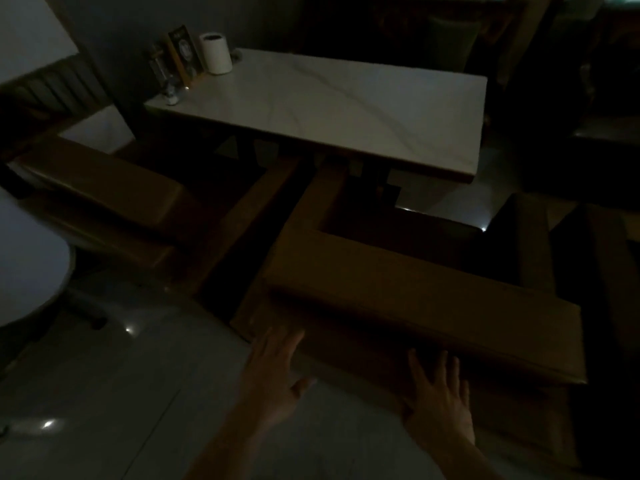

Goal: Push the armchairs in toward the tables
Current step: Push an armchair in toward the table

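The room is dim. A brown armchair [408, 292] stands right in front of me with its back toward me and its seat facing a white marble-topped table [346, 109]. My left hand [277, 372] lies flat and open against the rear of the chair back at its left corner. My right hand [441, 396] presses flat on the same back, fingers spread, further right. A second brown armchair [114, 199] stands to the left, its arm reaching under the table's near edge.
On the table's far left corner stand a paper roll [216, 53], a menu card [185, 51] and small bottles [166, 81]. A round white table [27, 265] is at the left edge. Dark seats lie behind and to the right. Pale tiled floor [138, 393] lies below me.
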Available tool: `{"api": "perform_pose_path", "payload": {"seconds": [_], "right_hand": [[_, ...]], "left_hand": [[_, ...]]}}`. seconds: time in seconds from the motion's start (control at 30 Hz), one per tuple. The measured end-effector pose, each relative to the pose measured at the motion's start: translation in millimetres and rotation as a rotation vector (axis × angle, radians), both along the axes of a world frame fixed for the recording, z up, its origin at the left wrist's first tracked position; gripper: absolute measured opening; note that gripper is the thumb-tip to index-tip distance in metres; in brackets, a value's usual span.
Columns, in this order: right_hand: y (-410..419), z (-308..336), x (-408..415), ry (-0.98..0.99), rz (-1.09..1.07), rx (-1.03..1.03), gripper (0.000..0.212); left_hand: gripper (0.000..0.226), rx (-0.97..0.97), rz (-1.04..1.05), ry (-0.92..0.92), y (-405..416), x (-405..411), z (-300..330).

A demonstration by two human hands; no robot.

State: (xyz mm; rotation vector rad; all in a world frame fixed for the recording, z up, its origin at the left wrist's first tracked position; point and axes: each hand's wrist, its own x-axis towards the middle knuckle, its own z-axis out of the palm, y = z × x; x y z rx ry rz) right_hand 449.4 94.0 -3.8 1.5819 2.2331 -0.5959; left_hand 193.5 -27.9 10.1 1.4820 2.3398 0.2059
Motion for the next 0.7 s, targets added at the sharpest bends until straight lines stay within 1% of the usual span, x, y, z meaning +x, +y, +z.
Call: {"api": "perform_pose_path", "payload": {"seconds": [0.07,0.17,0.27,0.33,0.4,0.6,0.7], "right_hand": [[-1,-13,-6,-0.007,-0.054,0.021,0.096],[-5,-36,-25,0.03,-0.152,0.064,0.099],[-9,-51,-44,0.022,-0.248,0.155,0.1],[-11,-61,-55,0.019,-0.296,0.191,0.098],[-12,-68,-57,0.024,-0.292,0.231,0.095],[-14,-74,-63,-0.006,-0.324,0.253,0.092],[-14,-71,-72,-0.025,-0.335,0.249,0.09]], "left_hand": [[0.084,0.003,-0.057,0.003,18,-12,-18],[0.088,-0.002,-0.164,0.057,40,-30,-50],[0.09,0.032,-0.222,0.062,48,-38,-79],[0.088,0.083,-0.254,0.065,48,-50,-100],[0.084,0.144,-0.295,0.059,45,-63,-115],[0.08,0.2,-0.341,-0.026,47,-85,-121],[0.08,0.209,-0.358,-0.023,54,-95,-116]]}}
